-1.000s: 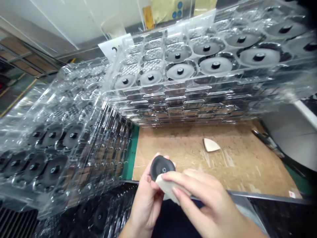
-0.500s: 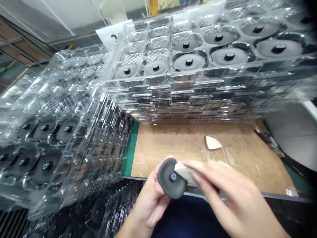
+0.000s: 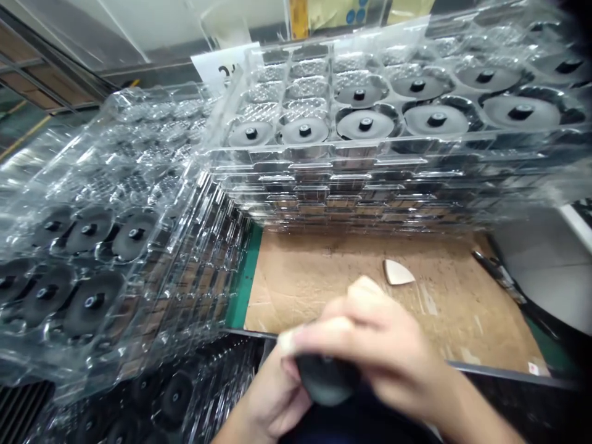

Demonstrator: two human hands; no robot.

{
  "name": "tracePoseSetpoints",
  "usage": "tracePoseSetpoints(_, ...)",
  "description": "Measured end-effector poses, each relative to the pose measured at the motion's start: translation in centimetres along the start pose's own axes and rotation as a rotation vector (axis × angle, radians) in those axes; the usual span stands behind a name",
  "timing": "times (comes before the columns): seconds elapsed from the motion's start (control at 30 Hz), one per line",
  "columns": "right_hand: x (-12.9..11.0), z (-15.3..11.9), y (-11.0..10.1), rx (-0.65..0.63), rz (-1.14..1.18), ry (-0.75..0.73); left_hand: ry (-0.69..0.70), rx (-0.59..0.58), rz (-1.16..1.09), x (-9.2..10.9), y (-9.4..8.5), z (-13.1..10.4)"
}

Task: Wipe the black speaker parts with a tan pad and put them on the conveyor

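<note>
Low in the middle of the view, my left hand (image 3: 275, 394) grips a round black disc (image 3: 326, 379) by its left edge. Above and across the disc reaches my right hand (image 3: 374, 345), blurred by motion, its fingers pressed together around a pale pad (image 3: 287, 343). Only a small end of the pad shows at the fingertips, by the disc's upper left edge. The disc's centre hub is mostly hidden under the right hand. A second pale, wedge-shaped pad (image 3: 398, 273) lies on the brown cardboard (image 3: 296, 277) beyond the hands.
Stacked clear plastic trays (image 3: 370, 163) with black discs stand behind the cardboard. Another tray stack (image 3: 152, 271) is at the left, and more discs (image 3: 176, 394) sit in trays below. A dark tool (image 3: 499, 277) lies at the cardboard's right edge.
My right hand has moved left and across the disc, from its right side to its upper left edge. The disc sits slightly lower and is more covered. The view has shifted slightly.
</note>
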State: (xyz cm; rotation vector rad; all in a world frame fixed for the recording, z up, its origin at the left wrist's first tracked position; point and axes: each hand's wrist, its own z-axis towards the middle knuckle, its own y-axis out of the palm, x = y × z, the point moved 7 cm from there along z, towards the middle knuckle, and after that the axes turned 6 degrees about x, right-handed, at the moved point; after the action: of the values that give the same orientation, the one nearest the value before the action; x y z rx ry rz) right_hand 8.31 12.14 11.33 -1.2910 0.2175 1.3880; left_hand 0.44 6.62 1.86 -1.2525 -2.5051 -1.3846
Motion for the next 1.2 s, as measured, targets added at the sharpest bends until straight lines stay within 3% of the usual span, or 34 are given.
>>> tracePoseSetpoints(0.13,7.7,-1.2,-0.4,0.131,-0.039,0.447,-0.006,-0.087,-0.046,0.1,0.5,-0.7)
tracePoseSetpoints(0.23,11.4,-3.0,2.1,0.079,-0.079,0.506,0.01,-0.14,-0.092,0.4,0.5,-1.1)
tracePoseSetpoints(0.33,12.5,-4.9,4.2,0.127,-0.129,0.51,0.015,-0.165,-0.137,0.2,0.2,-1.3)
tracePoseSetpoints(0.47,10.9,-6.2,4.2,0.191,-0.124,0.491,-0.008,-0.198,-0.195,-0.4,-0.2,-1.7)
tracePoseSetpoints(0.63,8.0,-6.1,2.4,0.129,-0.075,0.437,-0.023,-0.284,-0.192,-1.0,0.4,-2.4)
tracePoseSetpoints(0.7,7.2,-6.4,1.8,0.13,-0.077,0.435,0.032,-0.313,-0.125,-0.7,0.6,-2.6)
tracePoseSetpoints(0.77,6.5,-6.9,1.5,0.145,-0.082,0.441,0.195,-0.288,0.058,0.1,0.3,-3.0)
tracePoseSetpoints(0.93,4.2,-8.0,1.5,0.149,-0.081,0.431,0.865,-0.018,0.888,2.9,-0.7,-5.6)
tracePoseSetpoints(1.0,3.1,-8.3,1.5,0.14,-0.081,0.406,1.063,-0.01,1.119,3.0,-0.3,-6.7)
tracePoseSetpoints(1.1,1.4,-8.6,1.1,0.158,-0.08,0.351,1.21,-0.026,1.282,2.8,0.2,-7.7)
tracePoseSetpoints(1.2,0.1,-8.9,0.4,0.184,-0.066,0.326,1.235,-0.014,1.314,3.0,0.6,-8.2)
